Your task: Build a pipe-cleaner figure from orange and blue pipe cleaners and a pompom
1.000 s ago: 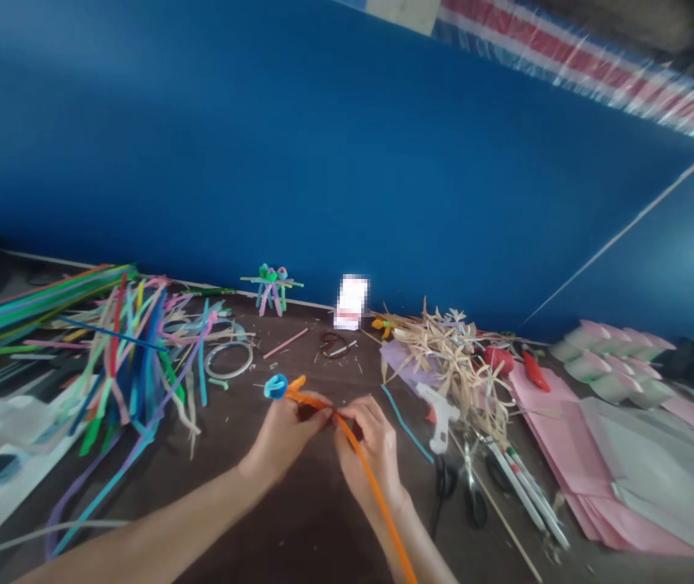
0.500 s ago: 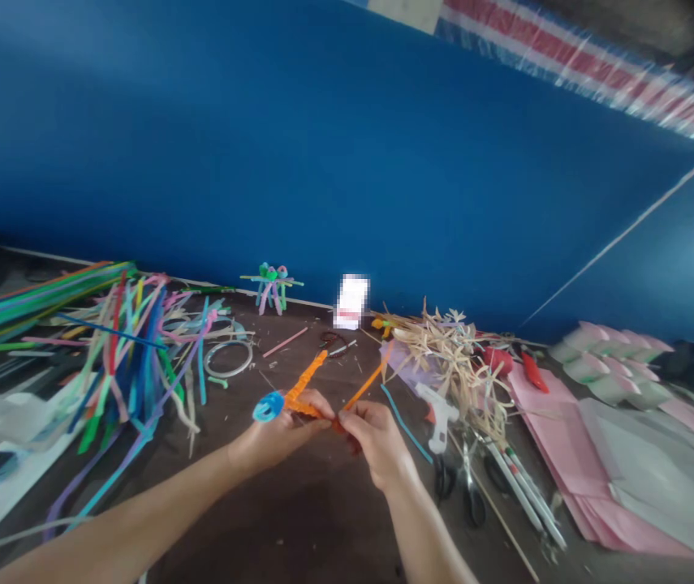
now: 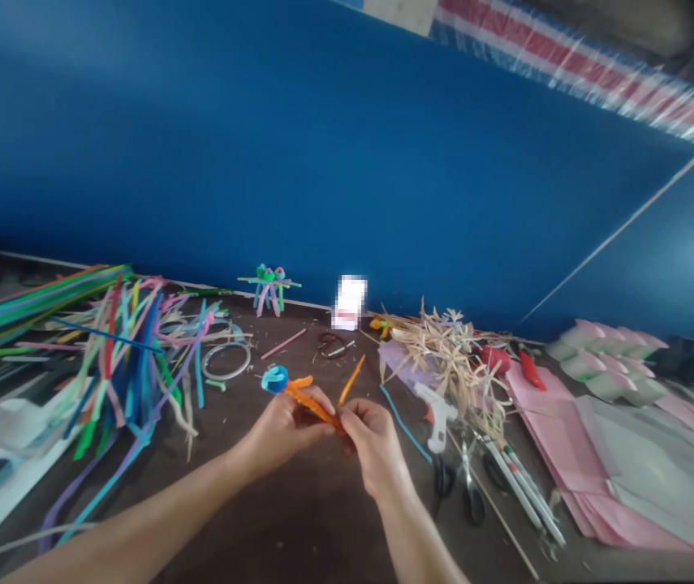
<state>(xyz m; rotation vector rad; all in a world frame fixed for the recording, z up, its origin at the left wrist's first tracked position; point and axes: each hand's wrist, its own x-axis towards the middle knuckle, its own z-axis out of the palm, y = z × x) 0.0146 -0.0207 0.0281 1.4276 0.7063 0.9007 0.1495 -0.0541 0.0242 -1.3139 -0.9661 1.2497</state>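
Note:
My left hand (image 3: 298, 422) pinches a small figure made of orange pipe cleaner (image 3: 310, 402), its twisted body lying slanted between both hands. A coiled blue pipe cleaner head (image 3: 274, 380) sticks out past the left fingers. My right hand (image 3: 368, 426) is closed on the other end of the orange piece, where a loose orange strand (image 3: 352, 380) points up and away. The fingertips of both hands nearly meet and hide where the strand wraps.
At left lies a heap of coloured pipe cleaners (image 3: 140, 357) and a wire coil (image 3: 226, 361). A small pipe cleaner figure group (image 3: 269, 288) stands by the blue wall. On the right are a glue gun (image 3: 437, 414), scissors (image 3: 472, 487), straw flowers (image 3: 450, 349) and pink sheets (image 3: 559, 454).
The long orange strand first hung down over my right wrist, then swung up and away; now less of it shows. The blue-headed figure has tilted back and forth in my left hand.

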